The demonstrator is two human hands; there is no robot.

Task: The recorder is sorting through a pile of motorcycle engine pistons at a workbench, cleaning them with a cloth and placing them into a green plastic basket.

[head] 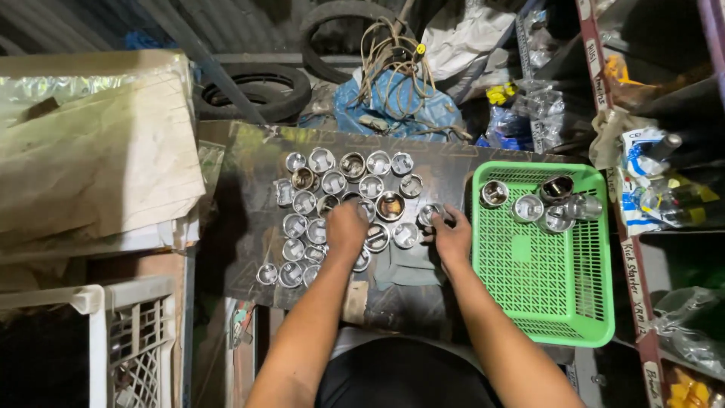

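Sorting step in hand, by my reading: metal cups move from the dark desk (249, 196) to the green basket (555, 302). Cluster of metal cups (332, 181) stands mid-desk; a few more lie at the far end of the basket. Left hand (346, 230) rests curled over cups in the cluster, grip not discernible. Right hand (451, 236) closes its fingers on one cup (430, 214) at the cluster's right edge, just left of the basket rim. Next move likely calls for lifting this cup clear and carrying it right over the rim
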